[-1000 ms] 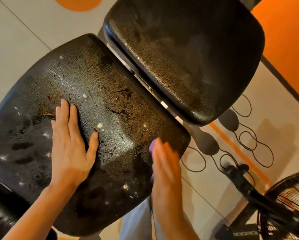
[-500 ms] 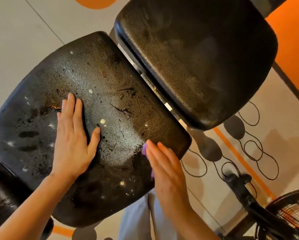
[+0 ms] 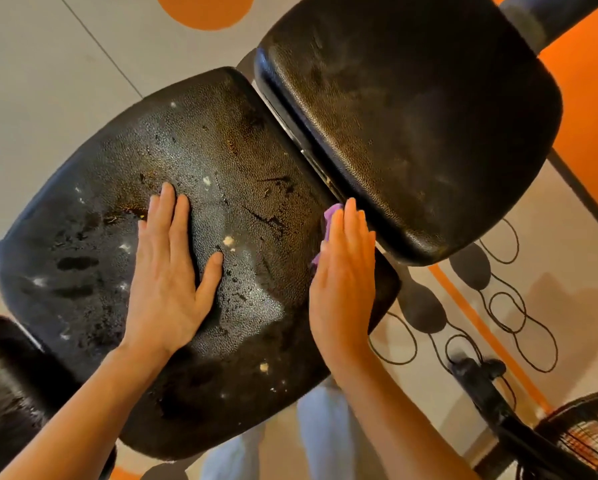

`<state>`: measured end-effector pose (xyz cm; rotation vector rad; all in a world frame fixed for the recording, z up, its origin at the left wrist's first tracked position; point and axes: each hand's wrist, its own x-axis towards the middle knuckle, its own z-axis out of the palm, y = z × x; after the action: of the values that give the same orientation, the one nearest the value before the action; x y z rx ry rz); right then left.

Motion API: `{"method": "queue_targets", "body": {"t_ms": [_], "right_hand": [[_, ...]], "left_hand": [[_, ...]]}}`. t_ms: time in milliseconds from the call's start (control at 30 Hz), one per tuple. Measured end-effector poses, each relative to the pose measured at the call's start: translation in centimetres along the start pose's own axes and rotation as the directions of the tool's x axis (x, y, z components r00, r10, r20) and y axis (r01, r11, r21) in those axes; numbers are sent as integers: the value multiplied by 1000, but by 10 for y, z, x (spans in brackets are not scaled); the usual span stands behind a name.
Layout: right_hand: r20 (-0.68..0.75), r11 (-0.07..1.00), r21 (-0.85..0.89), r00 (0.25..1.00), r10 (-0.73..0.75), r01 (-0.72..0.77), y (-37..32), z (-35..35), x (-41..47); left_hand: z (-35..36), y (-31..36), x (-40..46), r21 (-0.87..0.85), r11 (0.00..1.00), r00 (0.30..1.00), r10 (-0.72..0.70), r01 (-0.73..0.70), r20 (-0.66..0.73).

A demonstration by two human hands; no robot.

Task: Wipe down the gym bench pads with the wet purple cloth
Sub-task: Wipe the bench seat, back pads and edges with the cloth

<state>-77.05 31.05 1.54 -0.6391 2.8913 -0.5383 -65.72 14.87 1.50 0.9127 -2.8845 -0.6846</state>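
Observation:
A black worn seat pad (image 3: 249, 174) with cracks, pale flecks and a wet sheen fills the middle of the view. Beyond a narrow gap stands the black back pad (image 3: 422, 109) at the upper right. My left hand (image 3: 167, 271) lies flat and open on the seat pad's middle. My right hand (image 3: 346, 271) presses flat on the seat pad's right edge, close to the gap. Under it lies the purple cloth (image 3: 332, 216), of which only a small corner shows by the fingertips.
A third black pad (image 3: 10, 386) sits at the lower left. A black fan (image 3: 581, 441) on a stand is at the lower right, with cord-like loops (image 3: 508, 306) on the orange-striped floor. My pale trouser legs (image 3: 325, 441) show below the seat pad.
My right hand has slid the cloth forward along the seat pad's right edge, toward the gap by the back pad. My left hand stays flat on the pad.

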Motion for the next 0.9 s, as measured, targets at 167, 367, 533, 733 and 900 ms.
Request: {"method": "queue_targets", "body": {"t_ms": [167, 367, 533, 733, 900], "right_hand": [[40, 965, -130, 974, -222, 226, -29, 3, -76], [-108, 950, 282, 980, 166, -130, -19, 12, 27], [25, 946, 317, 997, -73, 61, -42, 23, -56], [-212, 997, 14, 974, 83, -81, -39, 16, 27], [38, 976, 57, 976, -213, 211, -63, 26, -59]], "left_hand": [[-12, -6, 0, -97, 995, 999, 29, -28, 13], [-33, -57, 6, -29, 998, 998, 57, -58, -24], [-32, -70, 9, -2, 997, 997, 81, -81, -15], [-29, -73, 11, 30, 996, 996, 88, -88, -16], [-30, -74, 10, 12, 995, 995, 95, -95, -8]]}}
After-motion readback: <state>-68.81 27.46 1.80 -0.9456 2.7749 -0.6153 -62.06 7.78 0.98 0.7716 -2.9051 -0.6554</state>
